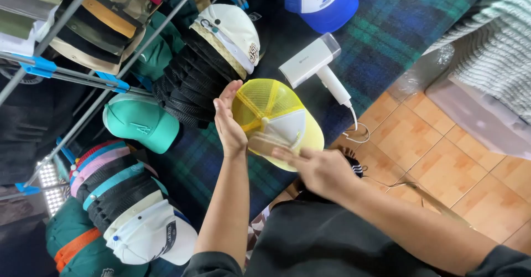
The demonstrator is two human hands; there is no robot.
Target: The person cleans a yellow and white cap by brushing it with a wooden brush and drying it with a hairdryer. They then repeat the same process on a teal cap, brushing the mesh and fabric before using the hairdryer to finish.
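Note:
A yellow mesh cap with a white front panel point(276, 116) lies on a dark plaid cloth point(381, 39). My left hand point(228, 121) stands flat against the cap's left side, palm to the mesh, fingers straight and together. My right hand point(315, 169) is at the cap's brim and holds a small brush point(264, 143), blurred by motion, against the white panel.
A white handheld steamer point(314, 66) with a cord lies right of the cap. Stacks of caps point(193, 78) lie left, with a teal cap point(141, 122) and another stack point(127, 199) nearer me. A metal rack point(72, 75) stands at left. Tiled floor point(442, 161) and a clear bin point(475, 111) are at right.

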